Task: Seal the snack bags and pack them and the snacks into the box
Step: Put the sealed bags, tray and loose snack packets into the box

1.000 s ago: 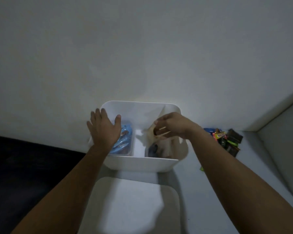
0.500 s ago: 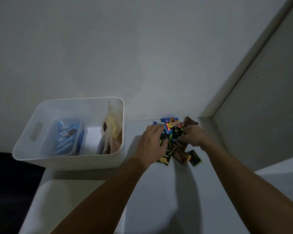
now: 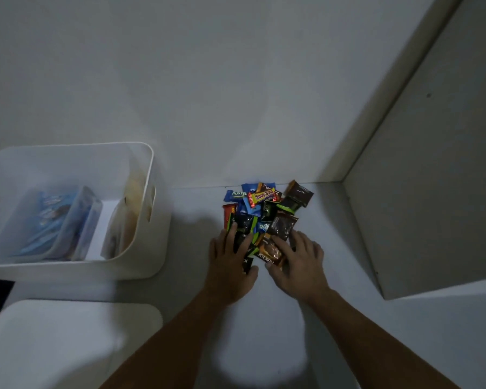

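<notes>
Snack pile (image 3: 265, 217) on white tabletop (image 3: 334, 318) in wall corner (image 3: 345, 179).

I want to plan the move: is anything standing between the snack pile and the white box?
Nothing visible does. The snack pile, under the left hand and right hand, is separated from the white box only by bare surface. The box is open on top, bags already inside.

A yellow wrapper (image 3: 264, 196) reads "beng-beng" and a brown packet (image 3: 270, 254) "nextar" (both upside down to the camera).
</notes>
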Demonstrator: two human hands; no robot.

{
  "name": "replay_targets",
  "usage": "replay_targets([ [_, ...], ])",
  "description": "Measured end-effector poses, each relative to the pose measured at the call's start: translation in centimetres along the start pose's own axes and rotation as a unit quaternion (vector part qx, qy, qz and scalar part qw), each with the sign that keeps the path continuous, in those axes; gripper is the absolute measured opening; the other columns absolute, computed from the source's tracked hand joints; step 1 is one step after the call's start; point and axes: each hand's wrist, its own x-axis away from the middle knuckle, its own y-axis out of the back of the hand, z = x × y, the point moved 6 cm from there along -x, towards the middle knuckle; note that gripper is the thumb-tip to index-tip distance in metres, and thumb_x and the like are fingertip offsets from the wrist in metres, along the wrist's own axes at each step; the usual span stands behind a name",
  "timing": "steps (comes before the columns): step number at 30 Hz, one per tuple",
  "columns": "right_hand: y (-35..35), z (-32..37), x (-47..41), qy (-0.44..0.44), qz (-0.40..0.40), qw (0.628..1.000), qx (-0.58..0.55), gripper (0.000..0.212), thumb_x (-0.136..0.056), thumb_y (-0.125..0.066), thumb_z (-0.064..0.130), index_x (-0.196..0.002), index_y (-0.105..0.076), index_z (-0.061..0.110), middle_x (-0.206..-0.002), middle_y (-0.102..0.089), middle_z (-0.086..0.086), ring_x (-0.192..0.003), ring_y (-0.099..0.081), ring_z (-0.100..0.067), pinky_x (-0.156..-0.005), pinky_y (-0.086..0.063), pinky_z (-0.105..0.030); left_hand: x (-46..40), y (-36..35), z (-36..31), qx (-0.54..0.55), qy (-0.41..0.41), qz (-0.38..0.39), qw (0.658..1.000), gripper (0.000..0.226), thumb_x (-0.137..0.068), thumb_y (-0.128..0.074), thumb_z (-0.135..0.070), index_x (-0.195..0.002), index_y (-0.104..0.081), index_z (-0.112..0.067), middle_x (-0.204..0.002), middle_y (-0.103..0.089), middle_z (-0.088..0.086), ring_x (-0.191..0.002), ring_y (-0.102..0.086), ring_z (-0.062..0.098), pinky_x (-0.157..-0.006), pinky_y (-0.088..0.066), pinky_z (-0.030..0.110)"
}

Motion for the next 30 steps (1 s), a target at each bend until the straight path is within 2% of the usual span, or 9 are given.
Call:
replay_targets([
  [4,-0.1,0.4,0.5,-0.001,-0.061,0.998,-0.031,0.032,-0.09,-0.049,0.04,-0.117,-0.056,0.024,-0.117,-0.055,-0.005,-0.101,-0.05,-0.024,-0.08,-0.037,-0.035,0.5,0.2,0.0,0.01,0.019,-0.06,0.998,0.047,-0.079,-0.056,-0.04,-0.122,-0.055,-0.021,-0.138,-0.048,0.015,-0.119,-0.047,0.033,-0.093,-0.042,0.043],
  [8,-0.3,0.9,0.8,0.008,-0.08,0.995,-0.055,0.024,-0.089,-0.046,0.03,-0.107,-0.058,0.018,-0.103,-0.055,-0.005,-0.086,-0.052,-0.023,-0.07,-0.033,-0.03,0.6,0.8,0.1,0.08,0.018,-0.102,0.991,0.043,-0.076,-0.059,-0.024,-0.116,-0.054,-0.011,-0.107,-0.057,0.015,-0.09,-0.059,0.031,-0.073,-0.051,0.038],
  [11,0.1,0.4,0.7,-0.015,-0.089,0.993,-0.075,0.035,-0.082,-0.057,0.031,-0.115,-0.055,0.02,-0.121,-0.05,-0.01,-0.102,-0.05,-0.025,-0.076,-0.036,-0.031,0.6,1.5,0.4,0.066,0.034,-0.135,0.988,0.062,-0.069,-0.061,-0.027,-0.128,-0.048,-0.012,-0.119,-0.053,0.019,-0.105,-0.054,0.032,-0.085,-0.049,0.046],
  [14,0.0,0.1,0.2,-0.017,-0.067,0.997,-0.037,0.065,-0.078,-0.058,0.046,-0.138,-0.041,0.028,-0.149,-0.03,-0.015,-0.124,-0.036,-0.026,-0.092,-0.035,-0.04,0.1,1.6,1.1,-0.015,0.049,-0.131,0.99,0.079,-0.069,-0.062,-0.04,-0.142,-0.043,-0.019,-0.148,-0.033,0.023,-0.138,-0.028,0.043,-0.11,-0.022,0.056],
  [16,-0.4,0.4,-0.2,0.007,-0.044,0.999,0.013,0.066,-0.084,-0.049,0.056,-0.144,-0.034,0.035,-0.155,-0.022,-0.013,-0.127,-0.032,-0.025,-0.096,-0.032,-0.04,-0.3,1.1,1.4,-0.046,0.05,-0.108,0.992,0.073,-0.075,-0.057,-0.047,-0.143,-0.041,-0.025,-0.153,-0.03,0.017,-0.141,-0.025,0.041,-0.112,-0.014,0.056],
  [20,-0.4,0.8,-0.6,0.028,-0.068,0.997,0.002,0.042,-0.092,-0.048,0.048,-0.128,-0.053,0.028,-0.141,-0.044,-0.01,-0.108,-0.049,-0.026,-0.082,-0.041,-0.036,-0.3,1.0,1.3,-0.044,0.03,-0.138,0.989,0.043,-0.078,-0.059,-0.039,-0.117,-0.058,-0.022,-0.109,-0.06,0.005,-0.096,-0.056,0.029,-0.083,-0.041,0.042],
  [24,-0.2,1.3,-0.5,0.04,-0.075,0.995,-0.058,0.029,-0.087,-0.062,0.023,-0.115,-0.056,0.019,-0.124,-0.056,-0.012,-0.093,-0.061,-0.029,-0.071,-0.053,-0.037,-0.3,1.6,1.0,-0.024,0.001,-0.134,0.991,0.028,-0.072,-0.056,-0.034,-0.093,-0.065,-0.017,-0.08,-0.058,0.003,-0.06,-0.058,0.023,-0.054,-0.04,0.026],
  [27,1.2,1.2,-0.2,-0.012,-0.057,0.992,-0.116,0.043,-0.077,-0.067,0.012,-0.118,-0.056,0.018,-0.119,-0.058,-0.01,-0.095,-0.06,-0.029,-0.074,-0.052,-0.038,-0.5,3.4,0.6,0.008,-0.005,-0.143,0.99,0.026,-0.068,-0.056,-0.032,-0.085,-0.066,-0.015,-0.076,-0.058,0.002,-0.051,-0.057,0.02,-0.042,-0.038,0.021],
  [30,5.0,1.7,-0.6,-0.044,-0.086,0.978,-0.183,0.04,-0.081,-0.061,0.015,-0.121,-0.053,0.017,-0.118,-0.056,-0.009,-0.098,-0.057,-0.027,-0.077,-0.051,-0.038,-0.6,6.6,-0.4,0.074,-0.025,-0.189,0.979,0.027,-0.071,-0.063,-0.031,-0.089,-0.067,-0.012,-0.078,-0.06,0.003,-0.057,-0.059,0.02,-0.045,-0.047,0.023],
])
